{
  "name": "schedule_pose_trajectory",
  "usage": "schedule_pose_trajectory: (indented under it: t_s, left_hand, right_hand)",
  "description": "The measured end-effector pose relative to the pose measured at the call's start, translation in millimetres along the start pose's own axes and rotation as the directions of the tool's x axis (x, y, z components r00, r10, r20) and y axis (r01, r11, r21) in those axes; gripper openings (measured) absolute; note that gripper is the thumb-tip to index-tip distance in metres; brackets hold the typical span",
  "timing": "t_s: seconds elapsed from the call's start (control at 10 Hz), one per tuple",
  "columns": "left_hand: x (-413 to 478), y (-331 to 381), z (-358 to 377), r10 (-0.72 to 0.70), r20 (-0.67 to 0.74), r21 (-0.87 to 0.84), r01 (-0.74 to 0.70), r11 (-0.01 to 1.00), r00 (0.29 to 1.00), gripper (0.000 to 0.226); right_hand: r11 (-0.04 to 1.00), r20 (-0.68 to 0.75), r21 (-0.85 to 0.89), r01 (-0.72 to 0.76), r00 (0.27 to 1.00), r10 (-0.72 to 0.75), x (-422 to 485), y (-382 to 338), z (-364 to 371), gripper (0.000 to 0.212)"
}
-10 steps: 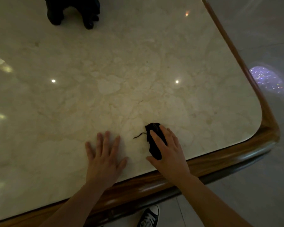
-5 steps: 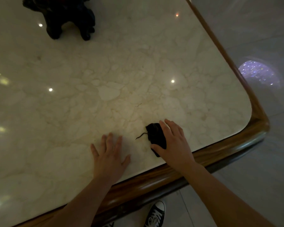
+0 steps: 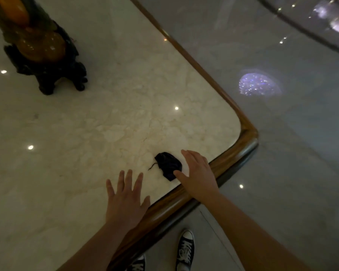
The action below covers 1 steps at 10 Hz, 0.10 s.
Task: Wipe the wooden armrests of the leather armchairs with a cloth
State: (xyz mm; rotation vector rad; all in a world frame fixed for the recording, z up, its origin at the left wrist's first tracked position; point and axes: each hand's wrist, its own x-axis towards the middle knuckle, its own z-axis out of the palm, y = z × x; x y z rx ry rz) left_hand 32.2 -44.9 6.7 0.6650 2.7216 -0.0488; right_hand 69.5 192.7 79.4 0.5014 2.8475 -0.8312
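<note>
A small dark crumpled cloth point(image 3: 167, 165) with a loose thread lies on the cream marble table top point(image 3: 110, 122), near its wood-trimmed front corner. My right hand point(image 3: 197, 173) hovers just right of the cloth, fingers spread, thumb touching the cloth's near edge; it grips nothing. Flat on the marble to the left of the cloth rests my left hand point(image 3: 125, 196), fingers apart and holding nothing. No armchair or armrest is in view.
A dark carved stand holding an amber ornament point(image 3: 41, 47) sits at the table's far left. The brown wooden rim point(image 3: 233, 153) curves round the corner. Glossy grey floor point(image 3: 282, 143) lies to the right, and my sneakers point(image 3: 185, 249) stand below the edge.
My right hand has lifted off the cloth and slid right, uncovering it. The view has swung right and up, showing more of the ornament and floor. My left hand has stayed flat.
</note>
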Motion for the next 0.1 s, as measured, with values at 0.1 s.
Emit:
schedule_pose_trajectory:
  t_s: [0.1]
  left_hand:
    - [-23.5, 5.3, -29.7, 0.066, -0.047, 0.004, -0.066, 0.998, 0.997, 0.078]
  right_hand:
    - [0.996, -0.099, 0.067, -0.058, 0.993, 0.065, -30.8, -18.2, -22.9, 0.069]
